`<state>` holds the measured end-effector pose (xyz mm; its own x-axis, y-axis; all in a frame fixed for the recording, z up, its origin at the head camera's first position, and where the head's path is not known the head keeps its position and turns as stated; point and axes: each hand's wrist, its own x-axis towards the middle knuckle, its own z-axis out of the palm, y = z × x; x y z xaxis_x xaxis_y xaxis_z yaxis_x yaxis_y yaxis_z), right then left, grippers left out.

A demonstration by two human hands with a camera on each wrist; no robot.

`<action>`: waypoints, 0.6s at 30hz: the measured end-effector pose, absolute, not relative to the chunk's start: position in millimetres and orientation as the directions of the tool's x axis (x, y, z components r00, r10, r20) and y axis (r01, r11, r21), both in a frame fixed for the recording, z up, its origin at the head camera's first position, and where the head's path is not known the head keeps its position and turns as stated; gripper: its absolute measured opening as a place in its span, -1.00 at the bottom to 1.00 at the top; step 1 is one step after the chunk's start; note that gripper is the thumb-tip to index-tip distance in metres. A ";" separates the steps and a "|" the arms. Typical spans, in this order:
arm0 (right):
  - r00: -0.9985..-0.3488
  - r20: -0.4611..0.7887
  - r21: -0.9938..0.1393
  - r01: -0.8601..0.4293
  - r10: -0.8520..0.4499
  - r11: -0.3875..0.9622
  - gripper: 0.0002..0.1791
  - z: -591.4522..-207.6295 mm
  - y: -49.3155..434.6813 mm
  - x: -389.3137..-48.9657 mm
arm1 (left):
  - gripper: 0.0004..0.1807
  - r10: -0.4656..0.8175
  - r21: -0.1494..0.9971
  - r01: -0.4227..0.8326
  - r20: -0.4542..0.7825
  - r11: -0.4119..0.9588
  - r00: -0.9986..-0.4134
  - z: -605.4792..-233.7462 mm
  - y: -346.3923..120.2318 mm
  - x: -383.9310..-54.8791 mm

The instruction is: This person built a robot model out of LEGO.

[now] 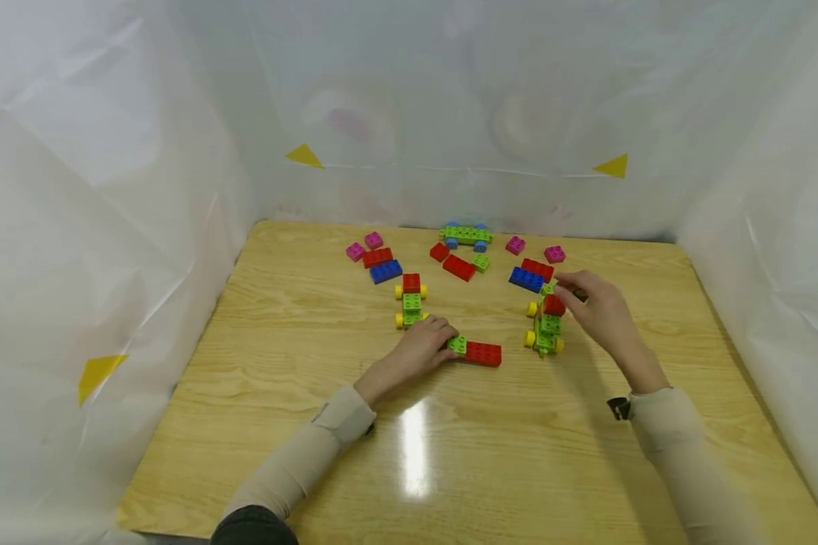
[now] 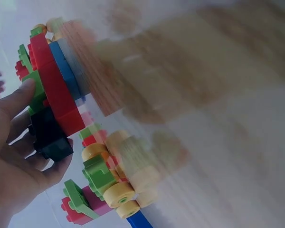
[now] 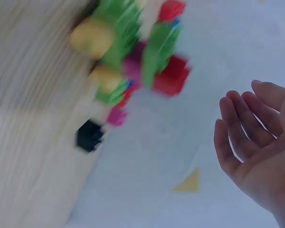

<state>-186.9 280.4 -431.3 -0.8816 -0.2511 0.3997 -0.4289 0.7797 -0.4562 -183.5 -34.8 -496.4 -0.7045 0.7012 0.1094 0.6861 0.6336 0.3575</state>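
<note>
My left hand [image 1: 419, 350] curls round a black brick [image 2: 51, 134] near the middle of the table. One fingertip rests on a green brick [image 1: 457, 345] beside it. Both sit along a long red brick [image 1: 483, 353]. To the right stands a green car [image 1: 548, 344] with yellow wheels, stacked with bricks and a red brick [image 1: 554, 305] high on it. My right hand [image 3: 259, 130] is beside this stack, its fingers loosely bent and nothing between them; the right wrist view shows a gap between hand and bricks. Left of centre is another yellow-wheeled green car [image 1: 412, 303], partly covered by my left hand.
At the back stands a green car base [image 1: 466, 235] with blue wheels. Blue bricks [image 1: 385, 272], red bricks [image 1: 459, 267] and pink bricks [image 1: 515, 244] lie around it. Another black brick [image 3: 89, 135] lies past the right-hand car. White sheeting [image 1: 450, 113] encloses the table.
</note>
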 end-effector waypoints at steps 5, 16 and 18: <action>-0.938 0.269 -0.488 -0.329 -0.219 0.808 -0.71 -442.6 315.6 -216.6 | -0.62 0.705 0.381 0.685 0.112 0.621 -0.701 -496.8 -36.1 -184.6; -0.919 -0.058 -0.423 -0.331 -0.390 0.843 -0.59 -469.2 329.9 -260.1 | -0.62 0.699 0.408 0.673 0.107 0.617 -0.707 -499.7 -37.0 -186.3; -0.917 -0.070 -0.418 -0.331 -0.394 0.846 -0.61 -472.1 330.1 -263.1 | -0.63 0.701 0.413 0.673 0.108 0.614 -0.705 -499.7 -37.2 -186.3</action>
<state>-263.1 330.1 -472.1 -0.9165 -0.3938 -0.0704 -0.3313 0.8459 -0.4180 -186.3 -37.2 -499.7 -0.7054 0.7006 0.1077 0.6727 0.6139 0.4130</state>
